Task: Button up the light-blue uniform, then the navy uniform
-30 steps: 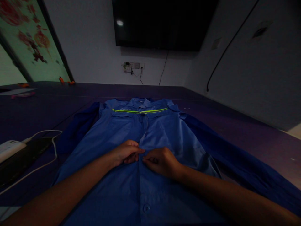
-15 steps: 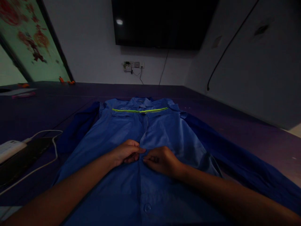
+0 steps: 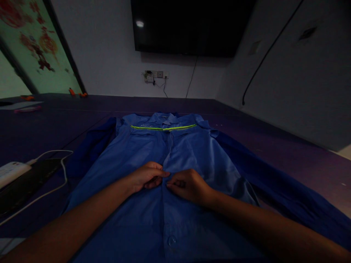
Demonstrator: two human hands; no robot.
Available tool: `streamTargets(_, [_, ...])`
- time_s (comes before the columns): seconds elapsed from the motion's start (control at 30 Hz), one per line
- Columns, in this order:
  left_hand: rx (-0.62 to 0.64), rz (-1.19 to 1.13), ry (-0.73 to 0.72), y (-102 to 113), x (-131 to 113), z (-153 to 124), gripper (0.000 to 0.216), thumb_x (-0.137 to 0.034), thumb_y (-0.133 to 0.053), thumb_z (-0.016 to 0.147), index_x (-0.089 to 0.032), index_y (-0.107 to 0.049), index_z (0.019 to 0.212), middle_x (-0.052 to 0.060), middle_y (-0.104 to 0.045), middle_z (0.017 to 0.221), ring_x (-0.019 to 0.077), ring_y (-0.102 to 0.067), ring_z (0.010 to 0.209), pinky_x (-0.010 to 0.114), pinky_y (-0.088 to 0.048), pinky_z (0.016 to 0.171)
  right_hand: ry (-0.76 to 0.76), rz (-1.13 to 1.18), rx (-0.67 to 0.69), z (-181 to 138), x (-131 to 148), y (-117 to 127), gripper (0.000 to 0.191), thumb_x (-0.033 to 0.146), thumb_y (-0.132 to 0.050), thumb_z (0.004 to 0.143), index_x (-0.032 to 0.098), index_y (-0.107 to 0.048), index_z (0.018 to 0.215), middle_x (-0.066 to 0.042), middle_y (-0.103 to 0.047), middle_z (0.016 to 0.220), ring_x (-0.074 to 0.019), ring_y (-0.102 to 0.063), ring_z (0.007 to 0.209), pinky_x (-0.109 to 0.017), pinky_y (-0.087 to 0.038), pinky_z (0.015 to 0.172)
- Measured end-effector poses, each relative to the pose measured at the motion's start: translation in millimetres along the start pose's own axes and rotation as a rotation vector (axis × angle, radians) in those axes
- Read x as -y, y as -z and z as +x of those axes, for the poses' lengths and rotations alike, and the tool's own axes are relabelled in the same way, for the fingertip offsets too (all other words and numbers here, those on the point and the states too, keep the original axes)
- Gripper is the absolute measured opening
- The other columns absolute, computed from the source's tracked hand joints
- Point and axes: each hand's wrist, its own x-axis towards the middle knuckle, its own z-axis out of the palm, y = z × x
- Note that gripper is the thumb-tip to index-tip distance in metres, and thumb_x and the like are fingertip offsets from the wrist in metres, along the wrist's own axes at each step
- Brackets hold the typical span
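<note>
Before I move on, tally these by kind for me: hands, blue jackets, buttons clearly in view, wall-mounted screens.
Hands: 2 (left hand, right hand)
Blue jacket: 1
Button clearly in view: 1
Wall-mounted screen: 1
Total: 5

A dim room, home or office unclear — large wall screen [image 3: 189, 29], sockets [image 3: 159, 74], glass panel [image 3: 44, 44] (red-decorated).

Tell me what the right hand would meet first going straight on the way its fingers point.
Likely the left hand, just ahead of the right hand; depth is unclear, and it may be touching the shirt beneath.
</note>
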Motion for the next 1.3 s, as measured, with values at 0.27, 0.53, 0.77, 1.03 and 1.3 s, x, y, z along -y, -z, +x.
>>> streamTargets(0.27, [0.01,0.0,0.005,0.8,0.3,0.5,0.042,-0.05,-0.067,0.053,-0.016,-0.041,0.055,-0.008,-0.045,0.037,0.0017,-0.029,0.023,0.016,-0.011,0.027,-0.038,0.001,0.004,0.0,0.1,0.2,0.01,0.021,-0.057,0.075,0.018,-0.066,0.074,0.003,-0.061,0.057,-0.0063,-0.051,0.046,-0.017,-0.035,0.043])
streamTargets(0.53, [0.004,-0.014,0.01,2.7,1.0,2.7,0.043,-0.047,-0.068,0.053,-0.017,-0.038,0.054,-0.008,-0.045,0.036,0.0024,-0.031,0.023,0.016,-0.011,0.026,-0.102,-0.053,-0.033,1.0,-1.2,2.2,0.015,0.03,-0.061,0.074,0.017,-0.064,0.066,0.004,-0.057,0.05,-0.0049,-0.047,0.043,-0.017,-0.03,0.04])
streamTargets(0.77, [0.031,0.018,0.026,4.8,0.1,1.7,0.037,-0.045,-0.067,0.058,-0.016,-0.044,0.061,-0.008,-0.048,0.04,0.0031,-0.036,0.027,0.015,-0.016,0.028,-0.124,-0.027,-0.061,3.4,-6.3,6.8,0.022,0.036,-0.062,0.073,0.016,-0.061,0.063,0.004,-0.054,0.049,-0.0048,-0.044,0.042,-0.016,-0.029,0.04])
streamTargets(1.03, [0.054,0.066,-0.008,6.3,0.7,1.2,0.036,-0.042,-0.068,0.06,-0.016,-0.042,0.061,-0.007,-0.05,0.043,0.0031,-0.039,0.029,0.015,-0.019,0.029,-0.125,-0.067,-0.117,4.2,-11.2,10.0,0.028,0.038,-0.058,0.076,0.015,-0.059,0.061,0.004,-0.051,0.047,-0.0047,-0.041,0.041,-0.017,-0.026,0.039])
streamTargets(1.3, [0.119,0.168,-0.024,9.9,-2.0,-1.7,0.037,-0.035,-0.075,0.051,-0.015,-0.046,0.062,-0.008,-0.048,0.045,0.0023,-0.039,0.032,0.015,-0.02,0.031,-0.14,-0.142,-0.137,4.8,-12.3,9.5,0.034,0.04,-0.053,0.079,0.015,-0.057,0.056,0.004,-0.048,0.046,-0.0048,-0.039,0.041,-0.018,-0.025,0.041])
